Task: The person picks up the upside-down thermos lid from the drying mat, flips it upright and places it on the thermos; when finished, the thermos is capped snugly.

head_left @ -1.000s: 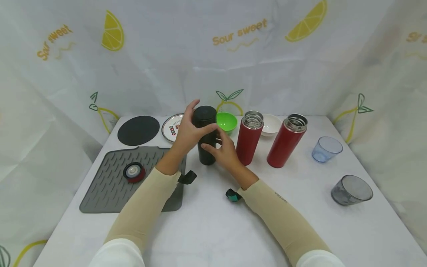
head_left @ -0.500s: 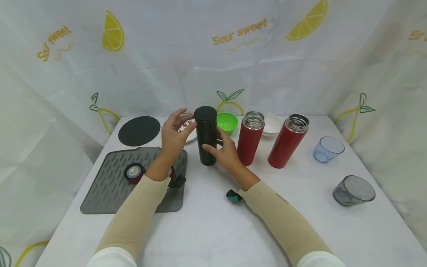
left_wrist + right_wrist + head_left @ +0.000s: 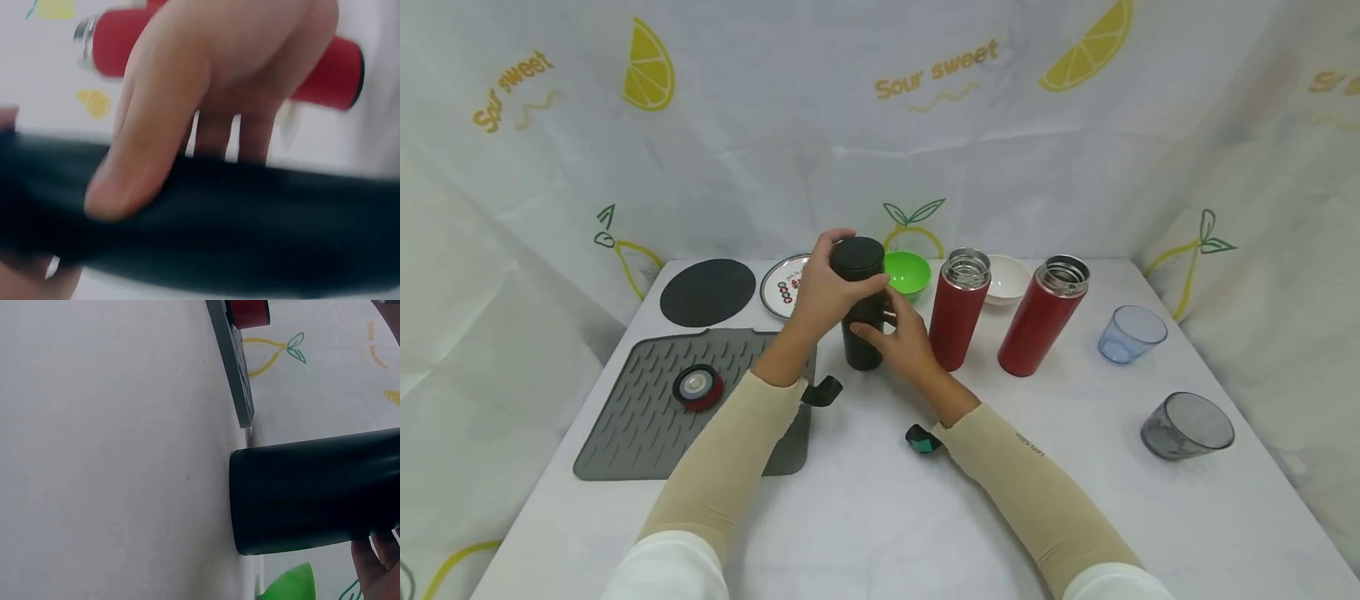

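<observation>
A black vacuum flask [image 3: 863, 346] with a black lid [image 3: 858, 253] stands upright on the table. My left hand [image 3: 823, 292] grips its upper end at the lid, thumb across the front. Lower down, my right hand [image 3: 906, 337] holds the flask's body, thumb in front and fingers behind. The left wrist view shows the right thumb [image 3: 128, 187] on the dark body [image 3: 250, 225]. Right-hand fingertips [image 3: 378, 562] touch the flask [image 3: 300, 494] in the right wrist view. Two red flasks, a nearer one [image 3: 957, 321] and a farther-right one [image 3: 1039, 329], stand uncapped beside my right hand.
A grey ribbed mat [image 3: 647, 417] bears a red-and-black lid [image 3: 697, 387]. Behind are a black disc [image 3: 707, 292], a printed round plate [image 3: 781, 287], a green bowl [image 3: 910, 272] and a white bowl [image 3: 1007, 279]. A blue glass [image 3: 1131, 333] and a grey glass [image 3: 1186, 425] stand at right.
Half a second ago my left hand was off to the left, apart from the lid. It has come back around the flask's top. My right hand keeps its hold.
</observation>
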The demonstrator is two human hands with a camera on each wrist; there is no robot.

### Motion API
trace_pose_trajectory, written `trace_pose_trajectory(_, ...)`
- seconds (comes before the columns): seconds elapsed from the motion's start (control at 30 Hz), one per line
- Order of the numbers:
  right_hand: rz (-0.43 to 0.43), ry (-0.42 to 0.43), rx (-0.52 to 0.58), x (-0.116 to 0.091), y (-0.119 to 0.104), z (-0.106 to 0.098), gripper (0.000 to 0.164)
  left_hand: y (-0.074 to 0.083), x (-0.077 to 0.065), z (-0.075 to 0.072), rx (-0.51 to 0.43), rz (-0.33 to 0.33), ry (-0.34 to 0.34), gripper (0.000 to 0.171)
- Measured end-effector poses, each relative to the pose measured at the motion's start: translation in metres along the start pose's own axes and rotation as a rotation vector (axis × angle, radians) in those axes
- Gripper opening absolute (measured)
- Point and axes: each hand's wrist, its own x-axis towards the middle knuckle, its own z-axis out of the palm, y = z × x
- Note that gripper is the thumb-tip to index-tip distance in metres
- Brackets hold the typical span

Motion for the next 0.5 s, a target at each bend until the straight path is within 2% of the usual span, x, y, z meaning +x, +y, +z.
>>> trace_pose_trajectory(0.1, 0.006, 0.001, -0.01, 0.001, 0.0, 0.001, 0.076, 0.0, 0.011, -0.016, -0.052, -0.046, -0.187, 0.075)
trace_pose_trajectory(0.2, 0.016, 0.005, -0.016, 0.001, 0.0, 0.001, 0.077, -0.001, 0.021, -0.026, -0.1, -0.065, -0.317, 0.073)
trace_pose_trajectory(0.3, 0.025, 0.004, -0.014, 0.001, 0.0, 0.001, 0.078, -0.004, 0.023, -0.029, -0.145, -0.051, -0.363, 0.073)
trace_pose_trajectory(0.37, 0.032, -0.001, -0.007, 0.001, 0.001, 0.001, 0.079, -0.007, 0.019, -0.032, -0.131, -0.03, -0.372, 0.074)
trace_pose_trajectory(0.43, 0.038, -0.009, -0.006, 0.001, 0.001, 0.001, 0.081, -0.01, 0.009, -0.04, -0.074, -0.005, -0.361, 0.074)
trace_pose_trajectory(0.5, 0.049, -0.027, -0.008, 0.001, 0.0, 0.0, 0.083, -0.015, -0.006, -0.055, 0.032, 0.025, -0.338, 0.069)
